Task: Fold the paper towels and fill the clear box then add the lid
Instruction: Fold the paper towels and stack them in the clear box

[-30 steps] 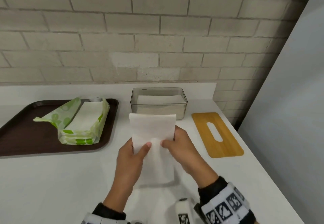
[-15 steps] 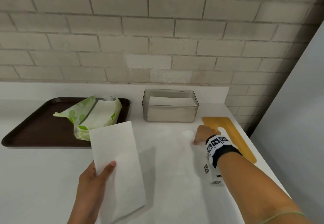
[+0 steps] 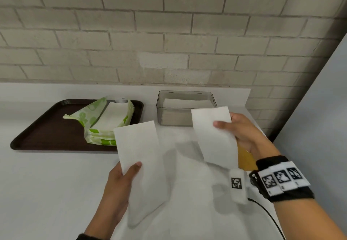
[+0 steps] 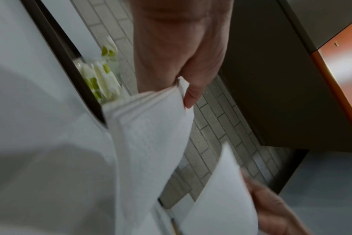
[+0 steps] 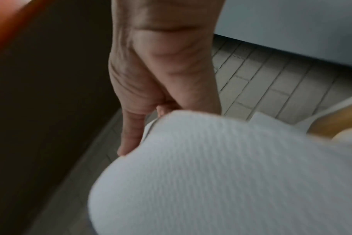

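My left hand [image 3: 122, 179] grips a stack of folded white paper towels [image 3: 140, 157] above the counter, thumb on top; the left wrist view shows the layered stack [image 4: 151, 130] pinched under the thumb. My right hand [image 3: 242, 131] holds a second folded white towel [image 3: 214, 136] in front of the clear box [image 3: 159, 112], thumb across its face. In the right wrist view that towel [image 5: 221, 174] fills the lower frame. The clear box stands at the back and holds folded towels. The wooden lid [image 3: 244, 159] lies on the counter, mostly hidden behind the right hand and towel.
A brown tray [image 3: 43, 131] at the left carries an open green-and-white paper towel pack [image 3: 105, 121]. The white counter [image 3: 47, 192] ends at a brick wall behind and at an edge on the right. A wrist band with markers sits on my right arm [image 3: 281, 179].
My right hand reached to the counter by the lid and has come back up holding a second folded towel. The left hand keeps its stack, moved slightly right.
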### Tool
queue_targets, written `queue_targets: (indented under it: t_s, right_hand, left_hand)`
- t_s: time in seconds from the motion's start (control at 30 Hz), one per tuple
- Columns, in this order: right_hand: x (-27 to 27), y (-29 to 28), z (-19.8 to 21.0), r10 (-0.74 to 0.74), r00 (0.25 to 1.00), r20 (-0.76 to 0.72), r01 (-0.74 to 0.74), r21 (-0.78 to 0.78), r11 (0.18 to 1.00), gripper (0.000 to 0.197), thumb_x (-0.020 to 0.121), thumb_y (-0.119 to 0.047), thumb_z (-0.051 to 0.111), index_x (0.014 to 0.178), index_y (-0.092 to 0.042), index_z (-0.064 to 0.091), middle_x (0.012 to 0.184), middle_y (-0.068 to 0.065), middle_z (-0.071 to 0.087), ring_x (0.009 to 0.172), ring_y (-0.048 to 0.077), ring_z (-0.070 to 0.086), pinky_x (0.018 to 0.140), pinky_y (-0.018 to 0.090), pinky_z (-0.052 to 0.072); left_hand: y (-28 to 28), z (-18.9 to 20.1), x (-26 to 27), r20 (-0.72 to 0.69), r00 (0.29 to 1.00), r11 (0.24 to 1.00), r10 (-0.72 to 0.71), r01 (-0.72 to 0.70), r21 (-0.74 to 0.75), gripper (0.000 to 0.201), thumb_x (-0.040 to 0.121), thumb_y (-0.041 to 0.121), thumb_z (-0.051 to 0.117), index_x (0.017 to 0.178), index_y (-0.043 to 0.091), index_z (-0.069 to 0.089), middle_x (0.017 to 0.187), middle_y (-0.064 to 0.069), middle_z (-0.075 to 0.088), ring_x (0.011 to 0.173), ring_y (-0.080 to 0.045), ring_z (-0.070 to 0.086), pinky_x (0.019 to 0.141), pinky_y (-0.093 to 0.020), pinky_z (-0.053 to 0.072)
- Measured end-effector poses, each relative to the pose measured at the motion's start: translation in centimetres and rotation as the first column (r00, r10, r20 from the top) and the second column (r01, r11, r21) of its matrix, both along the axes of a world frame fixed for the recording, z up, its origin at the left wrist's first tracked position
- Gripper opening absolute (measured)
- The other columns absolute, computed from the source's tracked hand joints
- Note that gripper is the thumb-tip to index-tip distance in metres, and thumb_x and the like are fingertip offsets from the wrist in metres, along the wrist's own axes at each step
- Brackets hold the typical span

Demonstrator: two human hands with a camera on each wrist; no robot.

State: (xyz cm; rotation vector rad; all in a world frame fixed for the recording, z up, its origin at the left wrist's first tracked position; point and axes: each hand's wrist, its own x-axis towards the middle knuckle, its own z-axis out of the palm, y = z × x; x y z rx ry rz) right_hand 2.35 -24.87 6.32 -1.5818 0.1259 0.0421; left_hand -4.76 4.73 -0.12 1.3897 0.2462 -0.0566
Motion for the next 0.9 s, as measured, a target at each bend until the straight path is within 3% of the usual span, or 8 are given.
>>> queue_targets:
  t_s: [0.13,0.33,0.43,0.5,0.63,0.73,0.8,0.9]
  right_hand:
    - [-3.0,2.1,2.8,-0.087,0.957,0.276,0.021,0.233,0.972,0.031,0.065,-0.040,0.069,0.084,-0.015,0.070,0.080,-0.002,0.074,0.073,0.011,0.070,0.062,0.023,0.054]
    - [-3.7,6.7,0.8,-0.069,0.899,0.431,0.232,-0.337,0.912,0.059,0.080,-0.055,0.051,0.063,0.001,0.051,0.056,0.001,0.051,0.053,0.012,0.048,0.052,0.025,0.039]
    - [-3.7,7.9,-1.6,0.031,0.912,0.410,0.234,-0.580,0.780,0.076,0.075,-0.073,0.033,0.096,-0.007,0.064,0.078,0.004,0.067,0.072,0.021,0.062,0.067,0.039,0.053]
    - [-3.9,8.1,-2.2,0.014,0.910,0.414,0.295,-0.672,0.679,0.087,0.073,-0.076,0.021,0.115,-0.011,0.062,0.068,-0.001,0.060,0.069,0.018,0.056,0.061,0.034,0.048]
    - [-4.8,8.6,-2.4,-0.021,0.907,0.420,0.349,-0.723,0.596,0.070,0.080,-0.065,0.031,0.118,-0.013,0.060,0.058,-0.013,0.040,0.060,0.016,0.046,0.053,0.027,0.036]
    - [-5.3,8.4,-2.7,-0.091,0.921,0.378,0.302,-0.547,0.781,0.047,0.080,-0.058,0.051,0.115,-0.027,0.051,0.093,-0.008,0.060,0.083,0.012,0.059,0.071,0.029,0.051]
    - [-5.5,7.9,-2.3,-0.077,0.985,0.155,0.111,-0.229,0.967,0.049,0.078,-0.046,0.064,0.120,-0.031,0.044,0.114,-0.003,0.059,0.097,0.015,0.060,0.081,0.030,0.053]
    - [-6.0,7.6,-1.9,0.116,0.992,0.040,-0.123,0.249,0.961,0.047,0.078,-0.019,0.066,0.123,-0.017,0.052,0.113,0.007,0.068,0.100,0.021,0.066,0.080,0.030,0.054]
  left_hand:
    - [-2.2,0.8,0.9,0.029,0.997,0.998,-0.068,0.068,0.003,0.025,0.095,0.010,0.051,0.116,0.018,0.062,0.105,-0.003,0.072,0.098,-0.024,0.067,0.085,-0.039,0.051]
    - [-5.1,2.6,0.8,0.068,0.967,0.969,-0.245,0.246,-0.015,0.030,0.097,0.014,0.047,0.112,0.032,0.065,0.108,0.003,0.072,0.102,-0.021,0.067,0.092,-0.042,0.050]
    - [-6.1,3.1,0.2,0.061,0.964,0.963,-0.258,0.261,-0.065,0.021,0.094,0.027,0.050,0.105,0.025,0.068,0.106,-0.006,0.072,0.098,-0.023,0.068,0.090,-0.045,0.052]
    - [-6.5,3.4,-0.1,0.030,0.972,0.964,-0.234,0.236,-0.121,0.027,0.091,0.039,0.048,0.103,0.021,0.065,0.106,-0.014,0.070,0.096,-0.027,0.066,0.093,-0.049,0.050]
    - [-6.9,3.3,-0.8,0.084,0.944,0.944,-0.318,0.323,-0.067,0.034,0.084,0.053,0.042,0.108,0.033,0.055,0.107,0.005,0.066,0.100,-0.017,0.063,0.095,-0.039,0.050]
    - [-6.8,2.9,-0.8,0.163,0.945,0.959,-0.284,0.280,0.047,0.025,0.093,0.027,0.052,0.117,0.031,0.056,0.109,0.008,0.068,0.097,-0.012,0.067,0.083,-0.027,0.056]
    - [-6.6,2.8,-0.5,0.207,0.945,0.967,-0.254,0.247,0.060,0.027,0.094,0.017,0.052,0.117,0.030,0.057,0.109,0.008,0.069,0.098,-0.011,0.067,0.081,-0.025,0.056]
    - [-6.3,3.1,0.1,0.322,0.926,0.977,-0.199,0.163,0.136,0.029,0.093,0.016,0.054,0.109,0.039,0.056,0.106,0.015,0.067,0.098,-0.006,0.065,0.083,-0.021,0.055]
